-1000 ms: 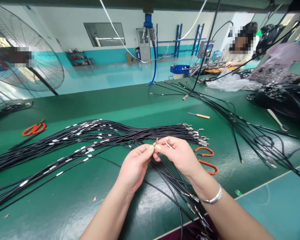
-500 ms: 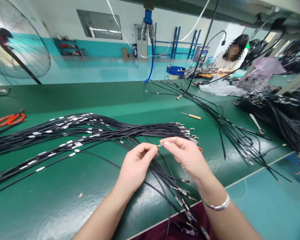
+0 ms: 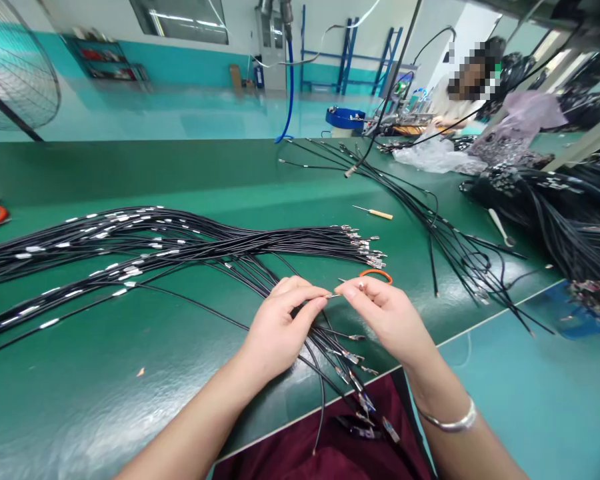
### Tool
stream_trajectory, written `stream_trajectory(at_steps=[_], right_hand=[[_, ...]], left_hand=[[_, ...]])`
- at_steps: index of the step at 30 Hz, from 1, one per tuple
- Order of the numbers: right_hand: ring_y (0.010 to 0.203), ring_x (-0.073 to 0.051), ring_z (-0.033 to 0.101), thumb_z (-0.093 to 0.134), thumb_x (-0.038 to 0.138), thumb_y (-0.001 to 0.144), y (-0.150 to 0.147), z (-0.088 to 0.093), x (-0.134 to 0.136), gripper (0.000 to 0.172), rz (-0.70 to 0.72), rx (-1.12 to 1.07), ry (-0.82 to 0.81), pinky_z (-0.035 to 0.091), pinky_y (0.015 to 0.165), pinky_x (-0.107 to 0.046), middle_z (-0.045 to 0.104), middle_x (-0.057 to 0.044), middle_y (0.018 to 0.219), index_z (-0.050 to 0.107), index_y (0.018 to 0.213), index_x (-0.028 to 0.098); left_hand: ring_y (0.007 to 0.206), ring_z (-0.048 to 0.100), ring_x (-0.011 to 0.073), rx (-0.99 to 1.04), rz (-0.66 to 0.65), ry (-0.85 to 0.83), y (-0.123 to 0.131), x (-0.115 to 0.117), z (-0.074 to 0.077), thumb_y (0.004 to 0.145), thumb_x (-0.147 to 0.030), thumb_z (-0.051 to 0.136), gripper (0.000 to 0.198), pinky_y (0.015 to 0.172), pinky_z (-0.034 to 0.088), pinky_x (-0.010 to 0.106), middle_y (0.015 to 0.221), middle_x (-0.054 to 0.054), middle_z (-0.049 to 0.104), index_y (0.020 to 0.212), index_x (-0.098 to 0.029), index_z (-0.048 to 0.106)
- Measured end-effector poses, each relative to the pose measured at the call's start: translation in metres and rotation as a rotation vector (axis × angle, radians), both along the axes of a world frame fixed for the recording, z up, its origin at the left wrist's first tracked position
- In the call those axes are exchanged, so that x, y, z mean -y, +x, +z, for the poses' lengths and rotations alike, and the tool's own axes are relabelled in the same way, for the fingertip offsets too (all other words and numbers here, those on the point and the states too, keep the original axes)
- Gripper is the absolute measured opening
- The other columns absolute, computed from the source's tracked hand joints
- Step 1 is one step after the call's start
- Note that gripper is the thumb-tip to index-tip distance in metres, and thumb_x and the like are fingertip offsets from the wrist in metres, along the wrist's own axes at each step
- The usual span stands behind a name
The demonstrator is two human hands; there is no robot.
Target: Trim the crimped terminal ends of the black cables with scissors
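My left hand (image 3: 280,327) pinches the end of a thin black cable (image 3: 325,347) between thumb and fingers. My right hand (image 3: 387,313) meets it fingertip to fingertip, pinching a small metal terminal (image 3: 336,295) at that cable's tip. Both hands hover over a long bundle of black cables (image 3: 180,250) with metal ends, lying across the green table (image 3: 155,373). Several cable ends hang over the table's front edge toward my lap. Orange-handled scissors (image 3: 376,273) lie just behind my right hand.
A small wooden-handled screwdriver (image 3: 375,213) lies farther back. More black cables (image 3: 430,227) spread to the right, with heaps of them (image 3: 555,200) at the far right. Another person (image 3: 460,93) works at the table's far end. A floor fan (image 3: 10,73) stands at left.
The view has tilted down and shifted right, so the table's front edge and my lap show more. My hands stayed together, pinching the cable tip.
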State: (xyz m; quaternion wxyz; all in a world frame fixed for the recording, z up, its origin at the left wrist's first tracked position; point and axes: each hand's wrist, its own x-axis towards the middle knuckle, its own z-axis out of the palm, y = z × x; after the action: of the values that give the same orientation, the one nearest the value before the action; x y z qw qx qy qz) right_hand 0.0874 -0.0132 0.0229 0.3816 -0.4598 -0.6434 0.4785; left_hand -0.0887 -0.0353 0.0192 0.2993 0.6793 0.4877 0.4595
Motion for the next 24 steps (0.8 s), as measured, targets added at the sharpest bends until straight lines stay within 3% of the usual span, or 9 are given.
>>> stream_trajectory(at_steps=[5,8,17,24], right_hand=[[0.067,-0.014,0.051,0.055,0.038,0.085,0.004,0.000,0.005,0.023,0.000,0.096,-0.049,0.041,0.065,-0.028,0.059,0.000,0.072,0.065,0.079,0.019],[0.065,-0.013,0.049,0.057,0.036,0.082,0.005,-0.001,0.008,0.019,-0.026,0.132,-0.073,0.041,0.063,-0.027,0.059,0.001,0.071,0.065,0.079,0.019],[0.062,-0.013,0.051,0.056,0.032,0.081,0.006,-0.002,0.014,0.017,-0.059,0.160,-0.115,0.042,0.061,-0.025,0.059,0.002,0.068,0.066,0.079,0.019],[0.059,-0.011,0.046,0.056,0.030,0.080,0.006,-0.004,0.018,0.016,-0.085,0.161,-0.108,0.037,0.057,-0.023,0.055,0.003,0.064,0.065,0.074,0.018]], left_hand=[[0.076,0.059,0.0138,-0.237,0.010,0.217,-0.001,-0.001,-0.010,0.086,-0.017,0.057,0.015,0.105,0.030,0.046,0.078,0.000,0.063,0.093,-0.021,0.070],[0.078,0.059,0.0138,-0.320,0.009,0.276,-0.001,-0.001,-0.013,0.086,-0.017,0.057,0.015,0.106,0.031,0.048,0.079,0.000,0.063,0.094,-0.021,0.069],[0.081,0.060,0.0138,-0.325,-0.100,0.158,-0.001,-0.003,-0.012,0.087,-0.018,0.057,0.014,0.106,0.031,0.046,0.082,0.001,0.065,0.092,-0.020,0.069],[0.080,0.058,0.0157,-0.386,-0.092,0.211,0.000,-0.004,-0.016,0.087,-0.019,0.057,0.013,0.105,0.031,0.048,0.077,0.000,0.064,0.086,-0.021,0.070]])
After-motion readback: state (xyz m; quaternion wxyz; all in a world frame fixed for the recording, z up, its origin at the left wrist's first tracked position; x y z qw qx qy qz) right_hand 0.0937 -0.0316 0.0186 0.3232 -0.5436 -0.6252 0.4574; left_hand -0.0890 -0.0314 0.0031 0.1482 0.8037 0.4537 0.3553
